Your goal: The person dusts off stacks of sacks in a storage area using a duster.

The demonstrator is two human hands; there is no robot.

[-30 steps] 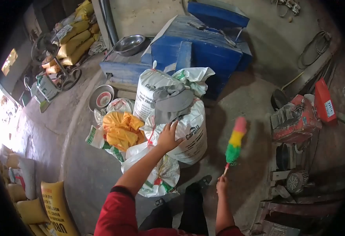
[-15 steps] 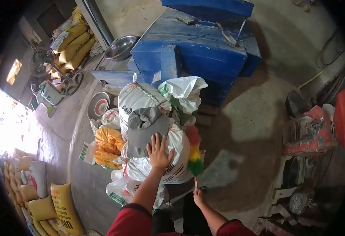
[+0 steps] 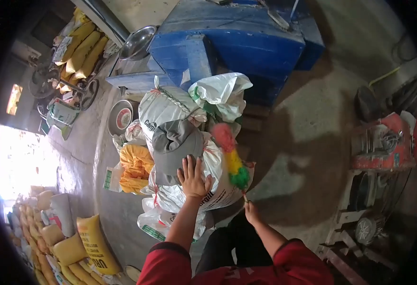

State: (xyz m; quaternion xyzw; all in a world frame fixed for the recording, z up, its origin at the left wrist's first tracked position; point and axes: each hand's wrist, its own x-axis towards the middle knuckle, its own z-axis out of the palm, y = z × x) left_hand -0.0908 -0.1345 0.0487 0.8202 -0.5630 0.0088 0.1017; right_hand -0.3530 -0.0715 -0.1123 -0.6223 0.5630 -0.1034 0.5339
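My left hand (image 3: 194,179) lies flat with spread fingers, its fingertips on the lower part of a grey cap (image 3: 173,147) and its palm over the white sack below. The cap rests on the white printed sack (image 3: 220,178). My right hand (image 3: 251,212) is wrapped round the thin handle of a feather duster (image 3: 233,159), banded red, yellow and green. The duster's head leans up and left against the right side of the sack, its red tip blurred. Behind the cap stands another white sack (image 3: 163,107), tied at the top.
A large blue wooden machine (image 3: 232,57) stands beyond the sacks. Orange bags (image 3: 136,168) and metal bowls (image 3: 121,118) sit to the left. Stacked yellow sacks (image 3: 94,242) fill the lower left. A red machine (image 3: 382,142) stands at the right.
The duster's head has swung left and closer against the sack, and my right hand has risen slightly. My left hand stays on the cap. The whole view has shifted a little.
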